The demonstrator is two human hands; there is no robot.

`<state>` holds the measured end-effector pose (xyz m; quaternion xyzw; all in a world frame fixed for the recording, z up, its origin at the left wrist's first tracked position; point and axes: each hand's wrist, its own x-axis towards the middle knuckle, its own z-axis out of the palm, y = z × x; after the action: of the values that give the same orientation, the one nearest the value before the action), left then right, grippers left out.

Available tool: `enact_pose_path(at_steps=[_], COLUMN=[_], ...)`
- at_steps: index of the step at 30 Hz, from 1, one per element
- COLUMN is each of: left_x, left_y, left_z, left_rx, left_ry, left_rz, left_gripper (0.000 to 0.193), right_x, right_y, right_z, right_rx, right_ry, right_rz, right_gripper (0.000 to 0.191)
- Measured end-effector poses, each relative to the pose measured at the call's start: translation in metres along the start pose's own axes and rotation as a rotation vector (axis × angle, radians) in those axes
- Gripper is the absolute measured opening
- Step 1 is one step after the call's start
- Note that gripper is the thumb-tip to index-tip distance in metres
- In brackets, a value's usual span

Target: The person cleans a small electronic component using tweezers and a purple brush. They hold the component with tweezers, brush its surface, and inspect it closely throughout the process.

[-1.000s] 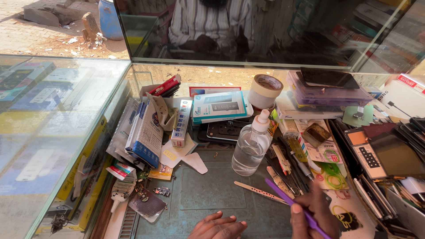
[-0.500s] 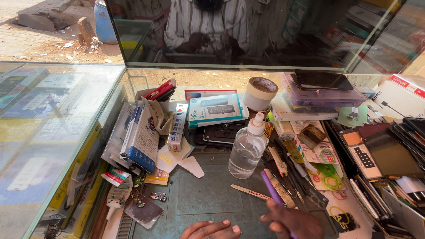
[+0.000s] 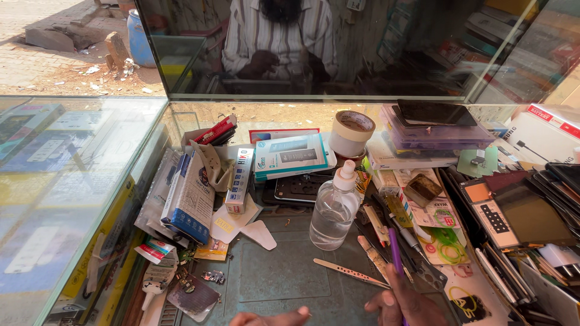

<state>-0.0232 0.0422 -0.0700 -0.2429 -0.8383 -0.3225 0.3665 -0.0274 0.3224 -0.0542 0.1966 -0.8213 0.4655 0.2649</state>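
Right hand (image 3: 406, 302) gripped purple pen (image 3: 395, 252) upright, near tweezers (image 3: 350, 273) & spray bottle (image 3: 334, 208). Left hand (image 3: 272, 317) mostly cut off; fingers' state unclear.

This was a small repair stall that sold and fixed phones, open to a dusty street. A glass counter (image 3: 72, 199) stood at the side with boxed goods under it. The green surface (image 3: 284, 271) was crowded with phone boxes (image 3: 291, 156), loose phones (image 3: 301, 187), dark screens (image 3: 531, 214), tweezers (image 3: 350, 273), a roll of tape (image 3: 352, 133) and a clear spray bottle (image 3: 334, 208). Past the glass lay bare ground with stones (image 3: 72, 42) and a blue barrel (image 3: 138, 39).
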Motion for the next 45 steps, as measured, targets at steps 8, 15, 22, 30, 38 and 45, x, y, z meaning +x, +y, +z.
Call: enact_pose_path(at_steps=[8, 15, 22, 30, 38, 45], left_x=[0.002, 0.005, 0.007, 0.004, 0.004, 0.003], left_y=[-0.001, -0.003, -0.004, -0.002, -0.003, -0.002], left_z=[-0.001, -0.002, -0.002, -0.002, -0.001, 0.000], left_rx=[0.004, 0.008, 0.011, 0.010, 0.006, 0.001], left_ry=[0.002, 0.006, 0.012, 0.012, 0.011, 0.007], left_rz=[-0.008, -0.016, -0.016, -0.022, -0.023, -0.027], left_gripper=[0.010, 0.009, 0.008, 0.007, 0.006, 0.005], right_x=[-0.007, -0.015, -0.029, -0.018, -0.003, -0.002], right_y=[0.016, 0.055, 0.088, 0.076, 0.086, 0.092], right_z=[0.021, 0.012, -0.001, 0.003, -0.015, -0.015], right_rx=[-0.330, -0.089, 0.270, 0.411, 0.618, 0.727], right_ry=[0.141, 0.101, -0.018, -0.068, -0.420, -0.388], right_rz=[-0.118, -0.250, -0.147, -0.041, -0.117, 0.455], right_gripper=[0.049, 0.052, 0.047, 0.047, 0.055, 0.036])
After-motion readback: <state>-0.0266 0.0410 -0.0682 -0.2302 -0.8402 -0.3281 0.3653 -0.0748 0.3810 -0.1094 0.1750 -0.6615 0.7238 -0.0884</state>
